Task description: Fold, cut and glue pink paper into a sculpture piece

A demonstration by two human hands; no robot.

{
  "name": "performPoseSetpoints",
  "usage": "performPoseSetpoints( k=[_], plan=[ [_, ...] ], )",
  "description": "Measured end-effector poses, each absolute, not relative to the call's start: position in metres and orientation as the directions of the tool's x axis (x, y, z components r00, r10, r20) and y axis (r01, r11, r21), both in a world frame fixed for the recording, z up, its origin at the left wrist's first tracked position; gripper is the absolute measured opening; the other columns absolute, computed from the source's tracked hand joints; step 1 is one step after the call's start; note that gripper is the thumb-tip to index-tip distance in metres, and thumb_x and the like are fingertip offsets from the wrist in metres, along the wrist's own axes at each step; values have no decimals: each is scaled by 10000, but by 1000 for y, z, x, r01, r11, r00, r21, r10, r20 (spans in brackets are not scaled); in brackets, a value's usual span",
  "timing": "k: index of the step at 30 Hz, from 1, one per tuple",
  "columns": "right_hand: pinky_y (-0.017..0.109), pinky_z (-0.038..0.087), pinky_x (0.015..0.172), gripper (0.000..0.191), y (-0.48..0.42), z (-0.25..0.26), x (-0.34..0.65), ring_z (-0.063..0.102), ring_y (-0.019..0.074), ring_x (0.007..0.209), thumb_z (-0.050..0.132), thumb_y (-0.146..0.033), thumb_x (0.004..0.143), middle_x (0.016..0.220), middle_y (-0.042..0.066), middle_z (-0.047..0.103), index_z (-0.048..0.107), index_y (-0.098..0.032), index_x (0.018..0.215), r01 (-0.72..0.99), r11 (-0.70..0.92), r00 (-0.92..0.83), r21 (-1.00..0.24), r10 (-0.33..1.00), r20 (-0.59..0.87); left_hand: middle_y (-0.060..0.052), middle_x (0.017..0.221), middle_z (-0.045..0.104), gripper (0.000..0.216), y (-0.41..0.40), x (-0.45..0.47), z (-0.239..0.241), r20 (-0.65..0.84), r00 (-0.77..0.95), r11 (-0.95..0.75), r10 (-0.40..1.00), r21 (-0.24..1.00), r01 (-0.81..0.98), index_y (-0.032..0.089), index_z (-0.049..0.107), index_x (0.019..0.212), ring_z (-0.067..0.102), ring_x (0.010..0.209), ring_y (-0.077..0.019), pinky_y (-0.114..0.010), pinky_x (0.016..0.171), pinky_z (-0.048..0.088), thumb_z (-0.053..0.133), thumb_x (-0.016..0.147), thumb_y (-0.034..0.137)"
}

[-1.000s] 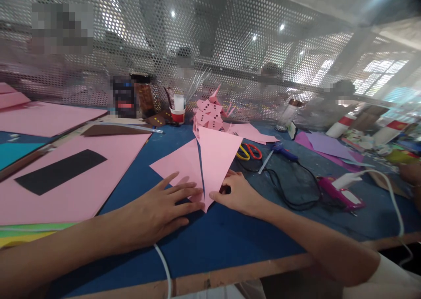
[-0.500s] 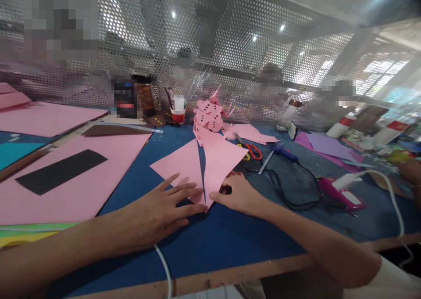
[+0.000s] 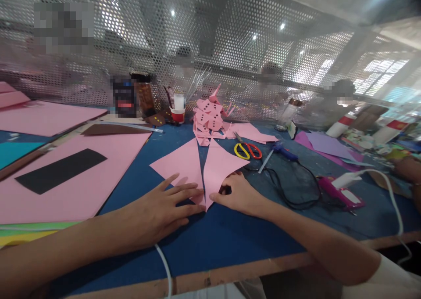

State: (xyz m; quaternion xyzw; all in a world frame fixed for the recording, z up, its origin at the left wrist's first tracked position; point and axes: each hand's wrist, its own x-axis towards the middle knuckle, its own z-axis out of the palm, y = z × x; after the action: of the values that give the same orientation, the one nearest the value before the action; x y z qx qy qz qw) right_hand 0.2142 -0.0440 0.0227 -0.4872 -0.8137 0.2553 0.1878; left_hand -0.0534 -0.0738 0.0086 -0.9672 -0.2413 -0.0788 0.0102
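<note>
Pink paper [image 3: 221, 162] extends beyond the right grip [image 3: 242, 194].

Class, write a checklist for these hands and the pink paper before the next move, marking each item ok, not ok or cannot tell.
1. Left pink panel held down: ok, left hand rests on it.
2. Right pink panel in grip: ok, right hand pinches its edge.
3. Right pink panel flat: not ok, it curves.
4. Panels joined at near tip: cannot tell, left hand partly covers.
5. Scissors clear of right pink panel: cannot tell, they meet in view.
</note>
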Motion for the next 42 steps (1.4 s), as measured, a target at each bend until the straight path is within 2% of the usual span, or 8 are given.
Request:
performPoseSetpoints(
  k=[7,10,14,20,25,33,42],
  plan=[
    [270,371,670,236,-44,23,215,605,142,657,763,-263,804,634,6,697,699,-148,608,701,390,-453,-597,890,51,-10,1552,536,541,-75,-53,12,157,870,-881,468,7,473,383,495,1488,463,1466,-242,-531,1308,76,540,994,167],
    [271,374,680,211,-44,22,215,615,147,680,774,-295,813,683,15,723,739,-150,663,697,408,-463,-590,884,65,-11,1569,517,553,-74,-53,12,141,873,-882,466,-4,471,381,479,1500,444,1478,-243,-533,1308,67,528,995,162],
    [276,379,712,199,-43,22,216,619,148,702,785,-311,818,695,11,728,762,-159,691,691,426,-479,-584,875,72,-16,1590,489,581,-74,-52,12,142,877,-886,460,5,464,381,468,1509,414,1497,-243,-517,1305,119,519,983,138],
    [272,377,707,204,-45,26,215,607,143,688,779,-281,822,664,6,704,745,-149,670,706,415,-480,-573,876,43,-26,1548,537,562,-75,-51,16,158,874,-887,460,45,459,379,506,1480,478,1455,-255,-522,1298,165,533,977,130],
    [277,390,706,195,-46,28,214,621,155,695,768,-272,816,683,21,718,737,-147,669,721,385,-464,-576,886,12,-22,1561,534,564,-74,-53,13,176,874,-891,453,47,453,385,504,1486,474,1460,-260,-520,1302,150,548,978,145],
    [279,398,731,192,-44,27,215,629,161,730,800,-328,822,718,20,729,777,-157,737,689,435,-500,-580,865,54,-28,1526,565,565,-76,-50,16,193,870,-890,454,69,450,377,525,1473,484,1450,-254,-506,1303,156,546,969,122],
    [276,393,707,211,-43,24,217,625,148,684,778,-310,815,676,12,716,742,-153,679,694,421,-495,-585,868,38,-21,1552,534,593,-75,-53,14,163,877,-891,452,38,452,376,493,1499,443,1478,-257,-504,1309,103,541,966,120]
  ],
)
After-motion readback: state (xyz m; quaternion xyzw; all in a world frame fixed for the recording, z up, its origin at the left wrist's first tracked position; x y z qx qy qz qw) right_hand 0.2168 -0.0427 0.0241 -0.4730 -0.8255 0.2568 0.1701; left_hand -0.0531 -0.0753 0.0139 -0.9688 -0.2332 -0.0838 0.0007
